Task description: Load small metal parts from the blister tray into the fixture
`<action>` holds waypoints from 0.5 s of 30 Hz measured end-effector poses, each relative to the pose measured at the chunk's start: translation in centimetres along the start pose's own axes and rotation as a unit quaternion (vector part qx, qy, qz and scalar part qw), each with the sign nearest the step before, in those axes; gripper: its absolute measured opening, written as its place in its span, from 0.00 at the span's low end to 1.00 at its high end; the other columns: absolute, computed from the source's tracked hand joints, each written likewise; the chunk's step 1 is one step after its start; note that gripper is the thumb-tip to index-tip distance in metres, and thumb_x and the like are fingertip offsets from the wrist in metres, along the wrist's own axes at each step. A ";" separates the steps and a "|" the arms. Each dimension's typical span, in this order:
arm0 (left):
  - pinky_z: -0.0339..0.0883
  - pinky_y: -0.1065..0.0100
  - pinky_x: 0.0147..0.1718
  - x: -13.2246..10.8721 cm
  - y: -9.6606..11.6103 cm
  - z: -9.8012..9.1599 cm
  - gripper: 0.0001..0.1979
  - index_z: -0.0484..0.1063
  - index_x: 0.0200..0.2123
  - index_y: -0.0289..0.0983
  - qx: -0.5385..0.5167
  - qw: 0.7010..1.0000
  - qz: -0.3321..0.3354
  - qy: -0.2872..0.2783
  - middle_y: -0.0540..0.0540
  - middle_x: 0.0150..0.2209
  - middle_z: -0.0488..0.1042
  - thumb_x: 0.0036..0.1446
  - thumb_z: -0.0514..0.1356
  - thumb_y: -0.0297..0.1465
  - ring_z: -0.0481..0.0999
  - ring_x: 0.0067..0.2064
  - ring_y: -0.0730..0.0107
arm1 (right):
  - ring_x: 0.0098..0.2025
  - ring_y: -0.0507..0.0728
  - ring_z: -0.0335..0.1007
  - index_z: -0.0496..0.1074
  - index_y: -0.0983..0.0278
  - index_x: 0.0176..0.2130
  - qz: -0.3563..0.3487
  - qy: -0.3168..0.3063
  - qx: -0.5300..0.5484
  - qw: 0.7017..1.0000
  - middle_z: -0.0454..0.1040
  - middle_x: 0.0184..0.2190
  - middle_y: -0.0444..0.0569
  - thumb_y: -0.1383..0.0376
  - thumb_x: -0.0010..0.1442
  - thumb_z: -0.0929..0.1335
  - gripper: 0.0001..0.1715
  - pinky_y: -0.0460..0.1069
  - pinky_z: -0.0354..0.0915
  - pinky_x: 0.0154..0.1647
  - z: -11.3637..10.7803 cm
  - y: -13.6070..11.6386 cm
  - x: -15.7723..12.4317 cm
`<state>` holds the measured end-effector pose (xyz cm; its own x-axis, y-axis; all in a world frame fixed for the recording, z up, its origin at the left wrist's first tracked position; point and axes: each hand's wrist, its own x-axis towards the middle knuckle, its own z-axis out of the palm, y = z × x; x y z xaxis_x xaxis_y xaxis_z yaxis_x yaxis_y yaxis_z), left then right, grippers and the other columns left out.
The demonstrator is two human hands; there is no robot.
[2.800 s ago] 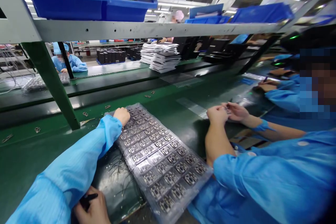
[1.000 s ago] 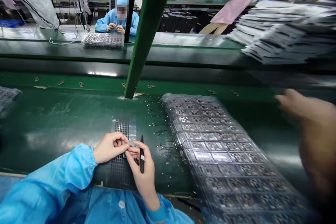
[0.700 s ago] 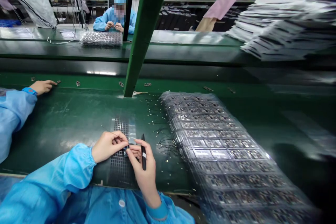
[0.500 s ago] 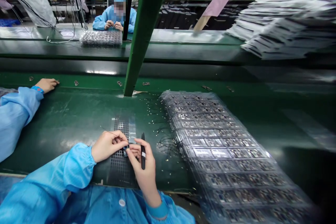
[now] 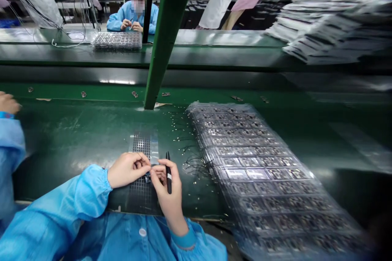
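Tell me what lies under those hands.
A dark mesh strip lies on the green bench beneath the left hand and right hand; what they cover cannot be seen.

glossy green bench [image 5: 61, 138], clear plastic trays [image 5: 260, 171], cloth sleeve [image 5: 61, 200]

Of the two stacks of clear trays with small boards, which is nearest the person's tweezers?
The long stack on the near green belt, just right of the tweezers in the right hand. The other stack lies on the farther bench.
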<state>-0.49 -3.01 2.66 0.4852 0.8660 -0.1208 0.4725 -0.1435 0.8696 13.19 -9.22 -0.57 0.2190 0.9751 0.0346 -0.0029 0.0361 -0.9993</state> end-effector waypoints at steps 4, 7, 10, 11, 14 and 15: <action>0.62 0.76 0.24 0.2 -0.2 -0.1 0.09 0.72 0.28 0.33 -0.032 0.999 -0.027 -0.013 0.51 0.23 0.70 0.55 0.57 0.33 0.67 0.25 0.77 | 0.32 0.53 0.72 0.63 0.62 0.45 0.001 0.000 0.001 1.000 0.73 0.30 0.45 0.61 0.59 0.67 0.14 0.49 0.69 0.38 0.0 -0.1 0.1; 0.62 0.76 0.24 0.3 -0.3 -0.7 0.09 0.72 0.30 0.32 -0.062 0.997 -0.046 0.000 0.50 0.24 0.70 0.55 0.57 0.33 0.67 0.25 0.76 | 0.27 0.53 0.72 0.65 0.64 0.48 0.053 0.039 0.034 0.997 0.73 0.27 0.46 0.54 0.63 0.63 0.20 0.49 0.71 0.31 -1.1 0.0 -0.1; 0.63 0.75 0.25 0.1 -0.2 -1.3 0.09 0.71 0.29 0.33 -0.069 0.996 -0.051 -0.008 0.50 0.25 0.71 0.54 0.57 0.33 0.68 0.26 0.76 | 0.20 0.51 0.68 0.64 0.65 0.54 0.122 0.053 0.060 0.989 0.71 0.23 0.43 0.48 0.63 0.59 0.30 0.46 0.68 0.21 -3.3 0.1 -1.0; 0.63 0.75 0.26 0.0 0.0 -1.3 0.09 0.71 0.29 0.33 -0.069 0.996 -0.047 -0.026 0.50 0.25 0.71 0.54 0.57 0.33 0.68 0.26 0.76 | 0.20 0.50 0.68 0.65 0.65 0.55 0.140 0.038 0.057 0.988 0.71 0.23 0.44 0.47 0.62 0.60 0.32 0.46 0.68 0.20 -4.1 0.0 -1.4; 0.64 0.75 0.27 -0.3 0.3 -1.0 0.08 0.73 0.30 0.33 -0.066 0.991 -0.029 -0.114 0.50 0.26 0.74 0.54 0.57 0.32 0.70 0.26 0.76 | 0.22 0.52 0.70 0.70 0.65 0.51 0.171 -0.012 0.031 0.985 0.75 0.28 0.49 0.46 0.59 0.64 0.31 0.47 0.71 0.22 -5.6 -0.3 -2.7; 0.64 0.75 0.27 -0.4 0.4 -0.8 0.08 0.73 0.31 0.33 -0.060 0.988 -0.024 -0.141 0.50 0.26 0.74 0.55 0.57 0.32 0.70 0.26 0.76 | 0.23 0.53 0.71 0.72 0.65 0.48 0.172 -0.016 0.021 0.985 0.76 0.30 0.51 0.47 0.57 0.65 0.29 0.48 0.71 0.22 -5.8 -0.4 -3.0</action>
<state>-1.09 -3.04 3.38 0.6576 0.7007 -0.2769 0.4172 -0.0325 0.9083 18.16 -13.39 -0.33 0.1674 0.9378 -0.3042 -0.1117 -0.2886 -0.9509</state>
